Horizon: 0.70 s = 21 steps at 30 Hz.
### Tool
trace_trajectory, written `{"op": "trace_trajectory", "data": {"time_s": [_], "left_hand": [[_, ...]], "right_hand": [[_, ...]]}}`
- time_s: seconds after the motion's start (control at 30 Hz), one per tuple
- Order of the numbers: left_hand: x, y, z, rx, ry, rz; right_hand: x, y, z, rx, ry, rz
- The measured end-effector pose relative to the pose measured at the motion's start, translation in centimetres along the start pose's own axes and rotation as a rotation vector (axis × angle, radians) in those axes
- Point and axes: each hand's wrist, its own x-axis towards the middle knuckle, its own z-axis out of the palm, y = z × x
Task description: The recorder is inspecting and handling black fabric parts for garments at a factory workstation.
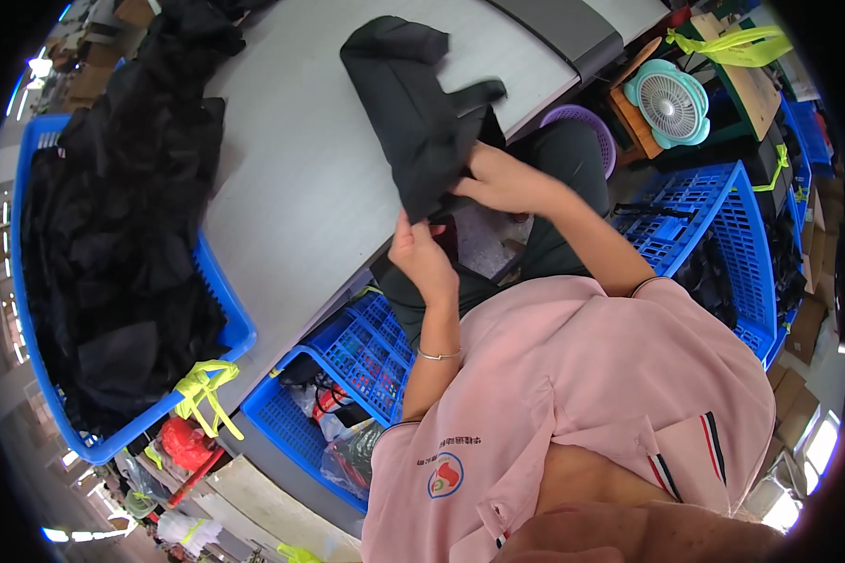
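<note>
**Loosely held cloth near the table edge**

Right now the grey table (347, 159) takes up most of the scene, and its near edge is where trouble could start. To the person's left a big blue crate (230, 319) is heaped with black fabric (113, 235), some of it spilling up onto the tabletop; that pile could slide further and crowd the working spot. Below the table edge sits a second blue basket (347, 366) holding bagged odds and ends, right where anything dropped would probably land.

The black garment (413, 113) lies partly on the table and partly lifted, its lower end gathered over the person's lap. The right hand (502, 178) is closed around a fold of it, and the left hand (421, 253) pinches its bottom edge from beneath. Since most of the cloth hangs unsupported between the two grips, a slack pinch could let it slip off toward the basket, or the folds could twist and bunch.
</note>
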Motion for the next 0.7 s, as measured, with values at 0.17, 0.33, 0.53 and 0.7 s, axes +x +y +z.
{"op": "trace_trajectory", "data": {"time_s": [0.17,0.33,0.53,0.7], "left_hand": [[-0.7,-1.8,1.6,-0.265,-0.088,-0.196],[-0.5,-2.4,2.3,-0.423,-0.237,-0.386],[-0.2,-3.3,2.6,-0.431,-0.334,-0.581],[0.0,-3.8,2.6,-0.513,-0.314,-0.599]], "right_hand": [[-0.7,1.0,4.9,-0.828,0.422,-0.276],[-1.1,-1.0,4.9,-0.883,0.278,-0.154],[-0.4,-1.4,3.9,-0.920,0.177,-0.172],[-0.1,0.2,4.5,-0.879,0.081,-0.161]]}}
